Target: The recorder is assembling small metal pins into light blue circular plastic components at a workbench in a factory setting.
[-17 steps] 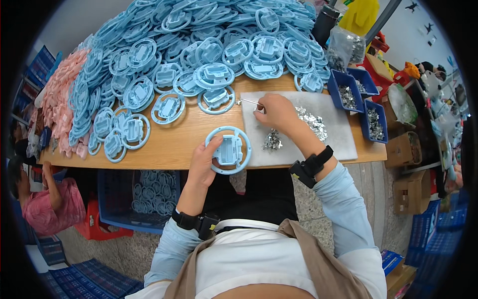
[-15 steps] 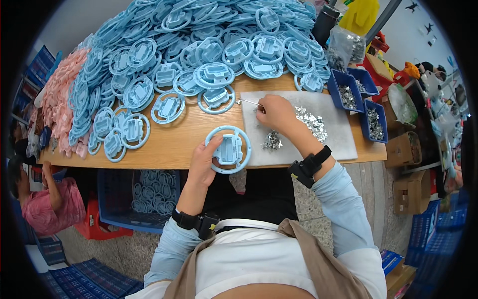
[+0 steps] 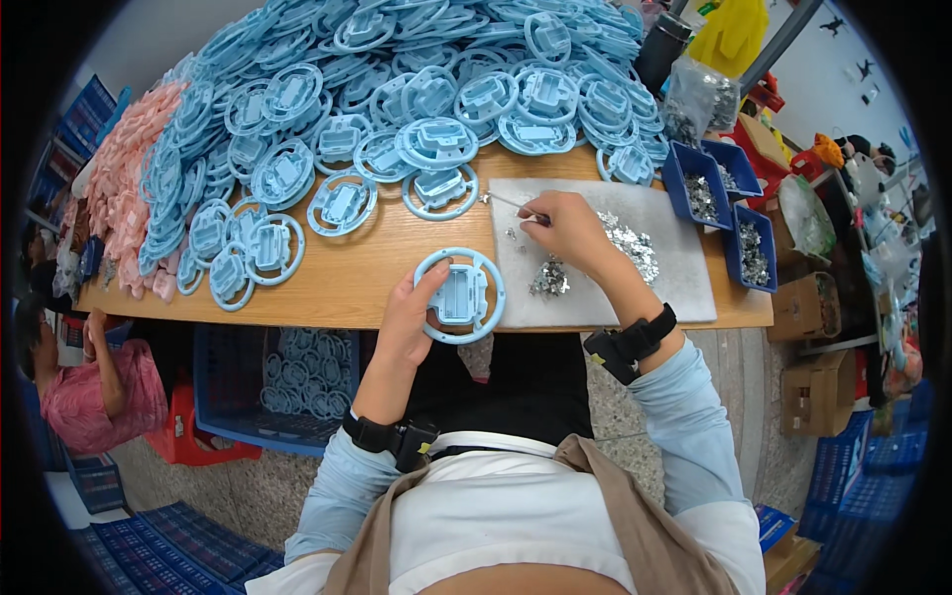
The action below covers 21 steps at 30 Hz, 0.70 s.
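On the grey mat (image 3: 664,268), my right hand (image 3: 570,226) pinches a thin tool (image 3: 511,201) over small metal parts (image 3: 548,281) while my left hand (image 3: 416,312) grips the blue ring (image 3: 459,296), so picking one up likely needs precise aim.

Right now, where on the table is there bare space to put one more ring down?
Bare wood runs between the blue rings and the table's near edge, left of the left hand. The back is piled high. The mat under the right hand is strewn with small metal bits.

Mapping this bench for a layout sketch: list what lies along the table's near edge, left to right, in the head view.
Pink plastic parts → blue ring-shaped parts → left hand holding a blue ring part → grey mat with small metal pieces → right hand → dark blue bins.
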Motion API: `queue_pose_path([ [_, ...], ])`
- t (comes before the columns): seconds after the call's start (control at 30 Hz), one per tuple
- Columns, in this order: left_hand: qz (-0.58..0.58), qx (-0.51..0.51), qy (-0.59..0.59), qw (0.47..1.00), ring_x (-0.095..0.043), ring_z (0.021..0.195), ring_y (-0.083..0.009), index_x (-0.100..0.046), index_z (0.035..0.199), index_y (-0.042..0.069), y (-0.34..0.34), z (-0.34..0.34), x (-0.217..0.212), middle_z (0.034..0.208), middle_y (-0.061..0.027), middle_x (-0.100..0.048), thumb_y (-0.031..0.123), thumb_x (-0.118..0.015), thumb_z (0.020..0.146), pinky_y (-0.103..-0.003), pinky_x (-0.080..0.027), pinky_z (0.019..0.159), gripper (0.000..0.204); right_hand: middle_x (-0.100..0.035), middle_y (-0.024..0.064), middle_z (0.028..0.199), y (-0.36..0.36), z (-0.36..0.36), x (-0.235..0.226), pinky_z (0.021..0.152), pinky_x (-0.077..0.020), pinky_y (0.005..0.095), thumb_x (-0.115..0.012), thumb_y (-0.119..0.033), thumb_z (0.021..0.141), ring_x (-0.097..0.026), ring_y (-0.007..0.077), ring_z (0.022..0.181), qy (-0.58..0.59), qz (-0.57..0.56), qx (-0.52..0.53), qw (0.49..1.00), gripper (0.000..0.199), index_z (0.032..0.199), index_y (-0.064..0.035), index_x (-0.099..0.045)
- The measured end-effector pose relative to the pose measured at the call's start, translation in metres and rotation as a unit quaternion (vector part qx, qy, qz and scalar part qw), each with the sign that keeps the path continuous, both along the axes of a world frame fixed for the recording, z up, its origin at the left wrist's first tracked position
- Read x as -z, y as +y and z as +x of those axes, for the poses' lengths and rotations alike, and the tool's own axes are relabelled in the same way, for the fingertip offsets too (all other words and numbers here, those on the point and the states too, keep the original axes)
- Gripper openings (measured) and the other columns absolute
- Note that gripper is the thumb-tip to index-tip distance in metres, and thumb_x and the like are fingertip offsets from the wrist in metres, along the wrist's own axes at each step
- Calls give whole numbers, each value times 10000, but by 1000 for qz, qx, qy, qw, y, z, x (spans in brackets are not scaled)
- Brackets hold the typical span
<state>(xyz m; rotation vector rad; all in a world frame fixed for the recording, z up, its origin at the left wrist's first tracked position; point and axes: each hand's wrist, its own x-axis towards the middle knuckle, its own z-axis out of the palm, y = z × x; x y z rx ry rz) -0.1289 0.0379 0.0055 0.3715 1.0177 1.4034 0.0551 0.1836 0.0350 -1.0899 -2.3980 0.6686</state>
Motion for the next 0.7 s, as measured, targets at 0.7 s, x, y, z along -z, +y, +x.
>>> queue_pose_path([
  [0.7,-1,-10,27,1000,-605,817,-113,-539,1071,25,7,2,-2,924,-44,-606,182,-553,872,-255,-513,683,254,-591,122,764,6,-2,14,595,-451,353,-617,-53,717,-567,288,667,14,112,-146,983,126,829,1,-634],
])
